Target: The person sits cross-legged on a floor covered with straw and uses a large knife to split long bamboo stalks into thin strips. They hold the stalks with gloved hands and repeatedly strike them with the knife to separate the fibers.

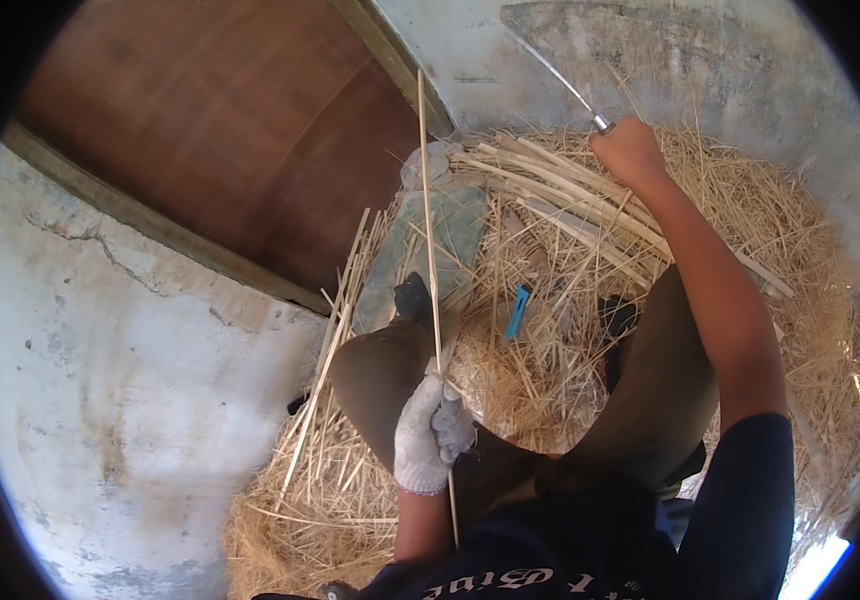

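Wall (pixel 180 420), shavings (pixel 800 240): 1 strip (pixel 430 225) and 1 knife (pixel 561 80), gripped.
Left hand (pixel 431 432) closed around strip, right hand (pixel 632 152) around knife; shallow strokes, clear of left fingers, should serve best.

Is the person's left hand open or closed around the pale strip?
Closed: the gloved left hand is curled around the pale strip, which shows above and below it.

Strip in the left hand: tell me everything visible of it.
The strip is long, thin and pale yellow, looking like split bamboo or wood. The gloved left hand is closed around its lower part. It runs nearly straight up the picture, leaning slightly left toward its upper end. A short length shows below the glove; where it ends near the shirt is unclear.
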